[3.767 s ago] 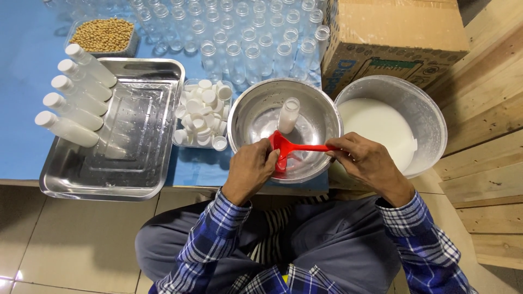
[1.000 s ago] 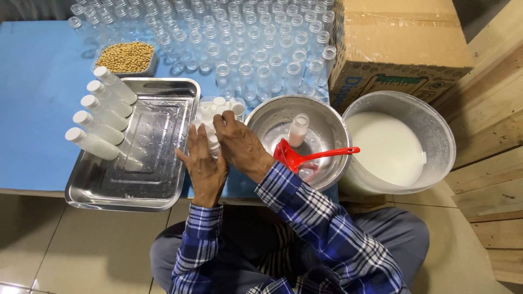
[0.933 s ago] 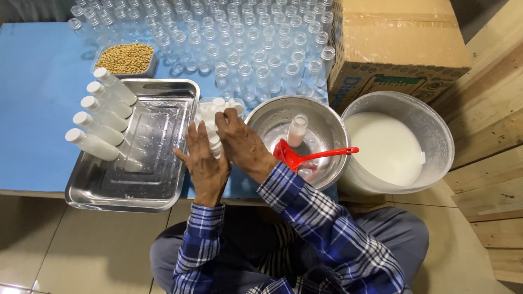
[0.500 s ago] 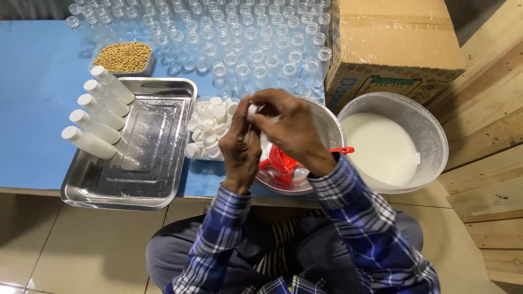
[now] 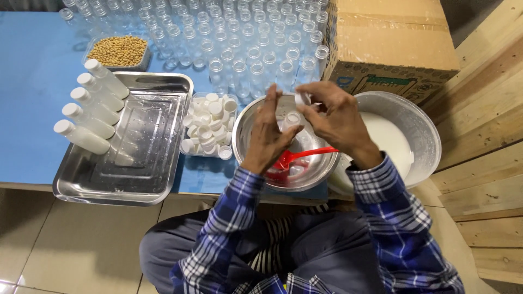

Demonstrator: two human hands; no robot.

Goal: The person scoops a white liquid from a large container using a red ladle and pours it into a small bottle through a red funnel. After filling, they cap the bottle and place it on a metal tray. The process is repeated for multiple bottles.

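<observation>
1. Left hand [image 5: 269, 133] was raised over the steel bowl [image 5: 248, 130], fingers upright and curled round the small bottle [image 5: 292, 120]; thumb pressed against the bottle's side.
2. Right hand [image 5: 335, 117] sat just beside the left, fingertips pinched on a white cap [image 5: 300, 99] directly above the bottle mouth. Whether cap touched the mouth: could not tell.
3. Bottle stood upright between both hands, above the bowl.
4. Red scoop [image 5: 297, 158] lay in the bowl below the hands, handle pointing right.
5. Tub of white caps [image 5: 210, 125] sat just left of the bowl; steel tray [image 5: 152, 179] further left with four filled white bottles [image 5: 90, 117] leaning on its rim.
6. Basin of white liquid [image 5: 406, 136] touched the bowl's right side; cardboard box [image 5: 392, 43] stood behind.
7. Empty clear bottles [image 5: 245, 43] filled the back of the blue counter [image 5: 32, 81].
</observation>
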